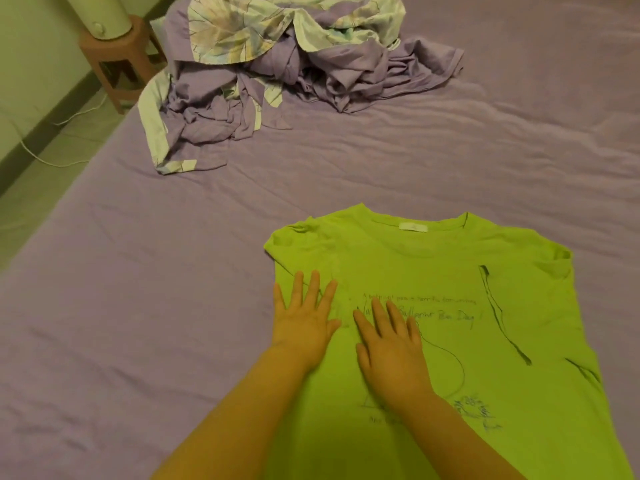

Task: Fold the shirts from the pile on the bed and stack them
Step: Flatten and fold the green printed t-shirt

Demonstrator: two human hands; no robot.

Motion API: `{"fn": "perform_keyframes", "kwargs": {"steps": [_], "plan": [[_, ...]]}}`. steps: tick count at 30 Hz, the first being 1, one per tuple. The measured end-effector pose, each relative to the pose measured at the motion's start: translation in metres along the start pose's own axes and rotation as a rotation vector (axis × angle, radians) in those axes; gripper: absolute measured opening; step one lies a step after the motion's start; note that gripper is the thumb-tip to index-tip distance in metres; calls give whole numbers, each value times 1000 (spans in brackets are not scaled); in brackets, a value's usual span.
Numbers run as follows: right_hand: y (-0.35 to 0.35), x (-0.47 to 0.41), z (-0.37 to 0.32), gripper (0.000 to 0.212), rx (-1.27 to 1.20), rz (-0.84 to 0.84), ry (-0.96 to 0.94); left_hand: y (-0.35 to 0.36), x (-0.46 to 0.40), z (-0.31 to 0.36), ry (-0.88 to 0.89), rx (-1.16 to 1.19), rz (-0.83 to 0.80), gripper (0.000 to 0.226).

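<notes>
Pressing down on a lime-green T-shirt, both hands lie flat with fingers straight and spread; neither grasps anything. The left hand rests on the shirt's left side, close to its edge, and the right hand sits just beside it over the printed lettering on the chest.

The shirt is spread face up on the near part of the bed, neckline and white label away from the person, both short sleeves turned in at the shoulders. A few dark creases run down its right side. It is laid out but not folded: the body is at full width and full length, as far as the view shows.

My reading is that the task is at an early stage. No stack of folded shirts appears anywhere in view. A crumpled pile of clothes, lilac fabric mixed with pale leaf-print pieces, lies well apart at the far side of the bed, unsorted. How many garments it holds cannot be told.

The bed is covered by a lilac sheet with shallow wrinkles. Beside it stands a small brown stool bearing a pale cylindrical object. A white cable trails across the tiled floor by the wall.
</notes>
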State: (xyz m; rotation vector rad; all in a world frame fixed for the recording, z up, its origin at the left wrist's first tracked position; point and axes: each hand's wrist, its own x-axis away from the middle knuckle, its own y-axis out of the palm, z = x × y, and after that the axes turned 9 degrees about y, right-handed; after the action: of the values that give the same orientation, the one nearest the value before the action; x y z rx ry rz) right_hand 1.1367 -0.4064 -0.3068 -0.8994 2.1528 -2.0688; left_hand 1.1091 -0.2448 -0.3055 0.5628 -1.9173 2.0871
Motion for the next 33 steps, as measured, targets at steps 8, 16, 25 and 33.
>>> {"fn": "perform_keyframes", "kwargs": {"steps": [8,16,25,33], "plan": [[10,74,35,56,35,-119,-79,16,69,87,3,146,-65,59],[25,173,75,59,57,-245,-124,41,166,158,97,240,-192,56],[28,257,94,71,106,-202,-142,69,242,190,164,242,-246,54],[57,331,112,55,22,-192,-275,94,295,204,456,182,-65,27]]}}
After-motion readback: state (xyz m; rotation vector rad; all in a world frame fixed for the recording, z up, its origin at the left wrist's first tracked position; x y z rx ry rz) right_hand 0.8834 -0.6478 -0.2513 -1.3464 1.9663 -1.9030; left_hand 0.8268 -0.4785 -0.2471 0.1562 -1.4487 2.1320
